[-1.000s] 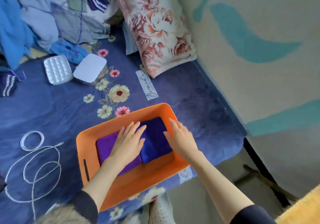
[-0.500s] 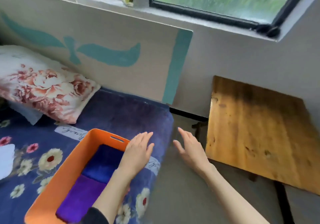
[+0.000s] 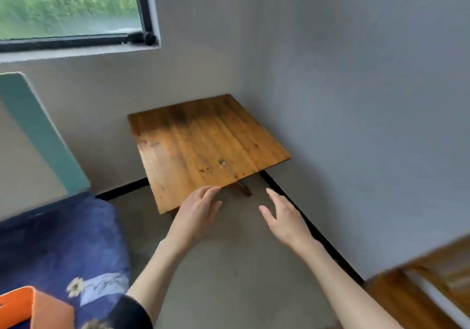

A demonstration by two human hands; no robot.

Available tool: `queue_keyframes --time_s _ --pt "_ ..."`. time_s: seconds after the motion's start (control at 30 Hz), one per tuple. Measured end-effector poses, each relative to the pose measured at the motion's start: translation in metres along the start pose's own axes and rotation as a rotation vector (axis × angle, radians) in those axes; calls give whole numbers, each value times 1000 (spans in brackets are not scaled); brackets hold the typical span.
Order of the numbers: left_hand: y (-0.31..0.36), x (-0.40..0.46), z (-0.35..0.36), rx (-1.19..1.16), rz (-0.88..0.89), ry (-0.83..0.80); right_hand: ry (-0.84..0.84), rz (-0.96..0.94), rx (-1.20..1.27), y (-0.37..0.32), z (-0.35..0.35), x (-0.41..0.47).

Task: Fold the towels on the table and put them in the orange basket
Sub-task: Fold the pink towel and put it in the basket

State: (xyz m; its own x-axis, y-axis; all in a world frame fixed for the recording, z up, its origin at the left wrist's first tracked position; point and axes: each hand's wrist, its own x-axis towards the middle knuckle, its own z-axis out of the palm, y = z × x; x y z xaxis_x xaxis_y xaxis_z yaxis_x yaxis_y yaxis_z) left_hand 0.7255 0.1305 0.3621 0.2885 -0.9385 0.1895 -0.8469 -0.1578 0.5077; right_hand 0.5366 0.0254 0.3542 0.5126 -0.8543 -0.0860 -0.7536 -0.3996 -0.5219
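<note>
A corner of the orange basket (image 3: 38,308) shows at lower left on the blue floral bedspread (image 3: 63,242), while left hand (image 3: 195,214) and right hand (image 3: 284,218), fingers extended and holding nothing, hover before the wooden table (image 3: 203,145).

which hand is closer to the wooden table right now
Left. The left hand has its fingertips right at the near edge of the wooden table, open and holding nothing. The right hand, also open, hangs over the floor beside the table's corner.
</note>
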Motion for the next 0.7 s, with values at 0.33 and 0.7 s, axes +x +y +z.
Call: queue_keyframes --time_s 0.33,0.7 --pt "254 -8 148 -158 441 -304 327 465 74 212 -124 -209" --pt "491 -82 276 -239 914 -695 676 983 130 335 -175 -421"
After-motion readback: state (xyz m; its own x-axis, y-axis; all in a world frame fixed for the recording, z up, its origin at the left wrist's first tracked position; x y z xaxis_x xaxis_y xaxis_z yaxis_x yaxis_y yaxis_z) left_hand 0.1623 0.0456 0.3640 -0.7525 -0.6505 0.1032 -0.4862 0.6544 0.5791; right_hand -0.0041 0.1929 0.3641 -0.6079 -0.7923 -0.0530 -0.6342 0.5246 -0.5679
